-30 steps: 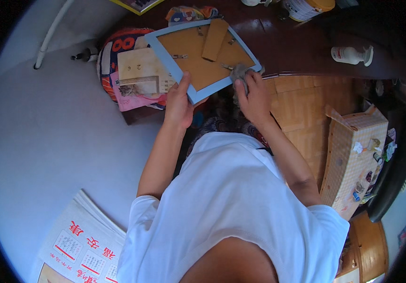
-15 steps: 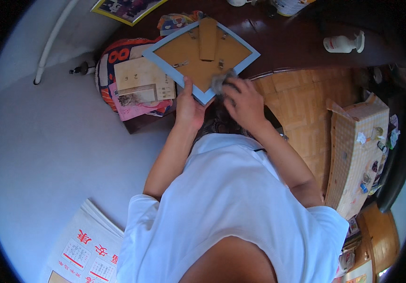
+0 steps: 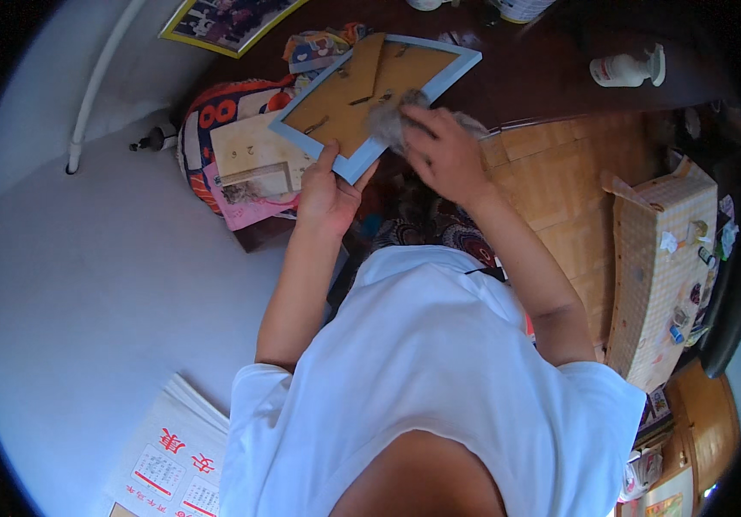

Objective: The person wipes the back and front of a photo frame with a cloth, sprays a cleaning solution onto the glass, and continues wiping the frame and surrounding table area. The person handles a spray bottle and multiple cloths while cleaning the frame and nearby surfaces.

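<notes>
A picture frame (image 3: 327, 93) with a light blue border is turned so its brown backing board, flap stand and metal clips face me. My left hand (image 3: 332, 191) grips its near corner, thumb on the border and fingers underneath. A crumpled grey cloth (image 3: 390, 126) is bunched in my right hand (image 3: 448, 155), pressed against the right edge of the frame; part of the cloth hangs out past the fingers. Beneath the frame's left side lie a beige booklet (image 3: 254, 151) and a pink sheet (image 3: 234, 205), on a patterned red and navy fabric bundle (image 3: 201, 118).
A white spray bottle (image 3: 627, 71) stands on the dark wooden table (image 3: 551, 77). A yellow-edged framed photo (image 3: 231, 21) leans by the wall at the far left. To the right, a table with a checked cloth (image 3: 646, 267) holds several small items. A calendar (image 3: 168, 457) hangs at lower left.
The picture frame has tilted, its right corner now higher. My right hand with the cloth has moved from near the bottom corner up along the right edge.
</notes>
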Demonstrator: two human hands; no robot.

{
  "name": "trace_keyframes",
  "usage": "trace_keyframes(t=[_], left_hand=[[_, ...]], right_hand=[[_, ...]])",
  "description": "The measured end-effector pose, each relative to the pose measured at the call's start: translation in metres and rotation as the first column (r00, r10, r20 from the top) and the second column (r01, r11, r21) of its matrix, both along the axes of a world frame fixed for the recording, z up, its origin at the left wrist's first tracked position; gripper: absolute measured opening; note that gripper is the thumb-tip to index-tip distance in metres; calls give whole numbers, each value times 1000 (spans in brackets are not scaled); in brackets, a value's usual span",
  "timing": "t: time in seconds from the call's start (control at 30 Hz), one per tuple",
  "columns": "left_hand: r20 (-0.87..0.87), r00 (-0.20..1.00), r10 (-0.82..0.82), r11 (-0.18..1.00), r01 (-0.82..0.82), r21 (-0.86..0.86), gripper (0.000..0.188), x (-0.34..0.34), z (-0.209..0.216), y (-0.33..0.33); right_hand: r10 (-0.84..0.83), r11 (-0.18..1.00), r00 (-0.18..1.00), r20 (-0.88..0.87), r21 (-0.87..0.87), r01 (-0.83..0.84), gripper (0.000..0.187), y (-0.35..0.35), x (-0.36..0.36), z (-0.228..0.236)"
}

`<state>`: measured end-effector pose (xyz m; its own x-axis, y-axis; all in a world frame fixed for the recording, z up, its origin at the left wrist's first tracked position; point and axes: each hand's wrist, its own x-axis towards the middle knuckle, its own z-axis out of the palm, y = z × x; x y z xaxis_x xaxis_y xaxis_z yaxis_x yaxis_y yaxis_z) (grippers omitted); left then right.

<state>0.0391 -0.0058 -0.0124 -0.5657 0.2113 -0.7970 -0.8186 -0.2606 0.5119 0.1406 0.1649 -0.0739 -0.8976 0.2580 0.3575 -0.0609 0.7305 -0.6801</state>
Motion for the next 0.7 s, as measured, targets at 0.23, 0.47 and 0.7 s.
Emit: trace_keyframes(t=[0.23,0.47,0.7], left_hand=[[22,999,36,999,-37,24,28,-10,19,6],[56,998,-1,998,-3,70,25,-23,13,-10],[122,992,-38,995,27,92,24,-31,19,-14]], right_hand=[[-305,949,951,-52,-102,299,25,53,-27,-38],[-46,996,990,-135,-84,34,28,-42,-28,38],[-14,993,997,-82,-116,4,24,-29,-32,45]])
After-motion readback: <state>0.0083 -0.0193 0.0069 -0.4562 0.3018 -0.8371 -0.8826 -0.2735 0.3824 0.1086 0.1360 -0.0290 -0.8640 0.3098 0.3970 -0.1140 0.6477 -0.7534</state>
